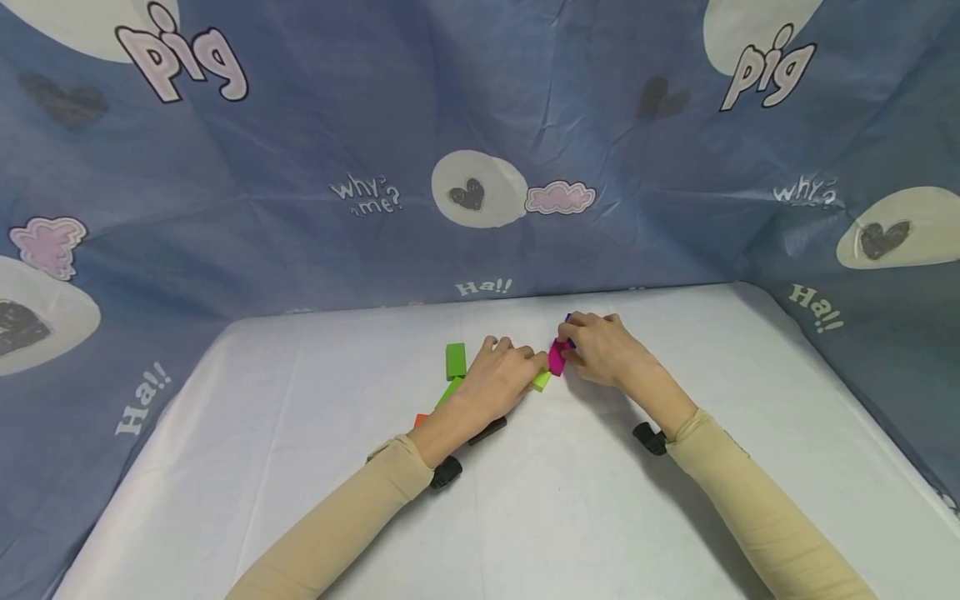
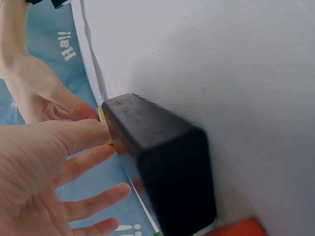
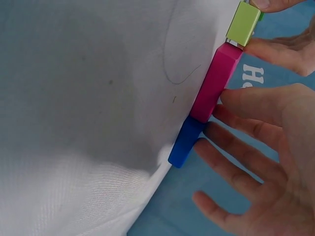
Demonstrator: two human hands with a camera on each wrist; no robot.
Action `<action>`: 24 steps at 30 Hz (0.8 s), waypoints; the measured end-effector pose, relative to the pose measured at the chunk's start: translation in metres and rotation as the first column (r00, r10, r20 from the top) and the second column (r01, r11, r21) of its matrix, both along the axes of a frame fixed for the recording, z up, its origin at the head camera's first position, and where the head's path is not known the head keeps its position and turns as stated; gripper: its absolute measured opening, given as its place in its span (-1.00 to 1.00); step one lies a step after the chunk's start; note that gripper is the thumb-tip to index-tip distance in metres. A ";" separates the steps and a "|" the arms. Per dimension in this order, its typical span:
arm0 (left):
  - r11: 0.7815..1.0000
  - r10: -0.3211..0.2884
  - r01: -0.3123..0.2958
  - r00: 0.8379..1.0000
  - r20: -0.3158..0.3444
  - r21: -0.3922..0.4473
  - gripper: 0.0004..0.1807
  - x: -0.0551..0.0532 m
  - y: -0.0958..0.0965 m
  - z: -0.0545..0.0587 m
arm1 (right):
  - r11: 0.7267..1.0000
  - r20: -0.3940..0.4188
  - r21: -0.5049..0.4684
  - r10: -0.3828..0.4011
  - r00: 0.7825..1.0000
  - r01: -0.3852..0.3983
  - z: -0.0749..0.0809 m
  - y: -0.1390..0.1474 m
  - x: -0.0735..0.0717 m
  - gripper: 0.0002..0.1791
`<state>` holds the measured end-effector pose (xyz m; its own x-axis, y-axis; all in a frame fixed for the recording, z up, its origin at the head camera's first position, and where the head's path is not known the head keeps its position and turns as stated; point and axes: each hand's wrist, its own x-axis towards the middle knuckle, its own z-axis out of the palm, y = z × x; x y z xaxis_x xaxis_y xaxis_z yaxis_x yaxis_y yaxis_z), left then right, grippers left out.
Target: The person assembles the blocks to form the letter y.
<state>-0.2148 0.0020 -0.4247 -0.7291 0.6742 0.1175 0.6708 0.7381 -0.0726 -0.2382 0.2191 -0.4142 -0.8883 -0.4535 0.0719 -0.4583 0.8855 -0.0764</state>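
Note:
My left hand (image 1: 497,380) pinches a lime-green block (image 3: 243,23) between thumb and finger, its other fingers spread. Touching the end of that block is a magenta block (image 3: 215,83), followed by a blue block (image 3: 185,142); the three form a slightly bent line near the table's far edge. My right hand (image 1: 602,348) holds the magenta block with thumb and forefinger, while other fingertips rest against the blue block. A black block (image 2: 162,157) is near my left wrist. From the head view, my right hand covers most of the blue block.
Left of my left hand, a green block (image 1: 456,362) lies above a second green block (image 1: 448,392). An orange-red block (image 1: 422,420) is partly hidden by my left forearm. White cloth (image 1: 570,517) covers the table, and a printed blue curtain (image 1: 300,250) hangs behind it.

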 end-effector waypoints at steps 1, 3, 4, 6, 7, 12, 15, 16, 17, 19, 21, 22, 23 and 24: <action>1.000 -0.001 0.001 1.000 -0.003 0.002 -0.88 0.000 0.000 0.000 | 1.000 -0.002 0.001 -0.001 1.000 0.001 0.000 0.000 0.000 -0.80; 1.000 -0.003 0.003 1.000 -0.006 0.005 -0.88 0.000 0.000 0.000 | 1.000 -0.004 0.005 -0.003 1.000 0.003 0.000 0.000 0.000 -0.80; 1.000 -0.004 0.004 1.000 -0.008 0.007 -0.88 0.000 0.000 0.000 | 1.000 -0.008 0.006 -0.001 1.000 0.002 -0.001 -0.001 0.000 -0.81; 1.000 -0.005 0.005 1.000 -0.012 0.008 -0.88 0.001 0.000 0.000 | 1.000 -0.011 0.008 -0.001 1.000 0.001 -0.001 -0.001 0.001 -0.81; 1.000 -0.006 0.006 1.000 -0.013 0.008 -0.87 0.001 0.000 0.000 | 1.000 -0.013 0.009 0.000 1.000 0.000 -0.001 0.000 0.000 -0.81; 1.000 -0.005 0.005 1.000 -0.009 0.011 -0.87 0.001 0.001 0.000 | 1.000 -0.025 0.014 0.012 1.000 -0.012 -0.001 0.000 0.000 -0.83; 1.000 -0.003 0.003 1.000 -0.003 0.012 -0.87 0.001 0.001 0.000 | 1.000 -0.030 0.014 0.019 0.999 -0.018 -0.002 0.000 0.000 -0.83; 1.000 -0.003 0.003 1.000 -0.004 0.013 -0.88 0.001 0.001 0.000 | 1.000 -0.028 0.014 0.019 0.999 -0.019 -0.002 0.000 0.000 -0.83; 1.000 -0.001 0.001 1.000 0.001 0.012 -0.87 0.001 0.002 0.000 | 1.000 -0.028 0.013 0.021 0.999 -0.020 -0.002 -0.001 -0.001 -0.84; 1.000 -0.002 0.002 1.000 0.003 0.011 -0.87 0.001 0.003 0.000 | 1.000 -0.024 0.014 0.020 1.000 -0.019 -0.001 -0.001 -0.001 -0.84; 1.000 -0.006 0.006 1.000 0.003 0.005 -0.86 0.002 0.004 0.000 | 1.000 -0.018 0.015 0.017 1.000 -0.016 -0.001 -0.001 -0.001 -0.84; 1.000 -0.008 0.008 1.000 0.002 0.001 -0.85 0.002 0.004 0.000 | 1.000 -0.013 0.014 0.014 1.000 -0.014 -0.001 -0.001 0.000 -0.84; 1.000 -0.010 0.010 1.000 0.003 -0.003 -0.84 0.002 0.005 0.000 | 1.000 -0.010 0.014 0.013 1.000 -0.013 0.000 -0.001 -0.001 -0.83; 1.000 -0.012 0.012 1.000 0.000 -0.007 -0.84 0.002 0.006 0.000 | 1.000 -0.003 0.014 0.010 1.000 -0.010 0.000 0.000 -0.001 -0.83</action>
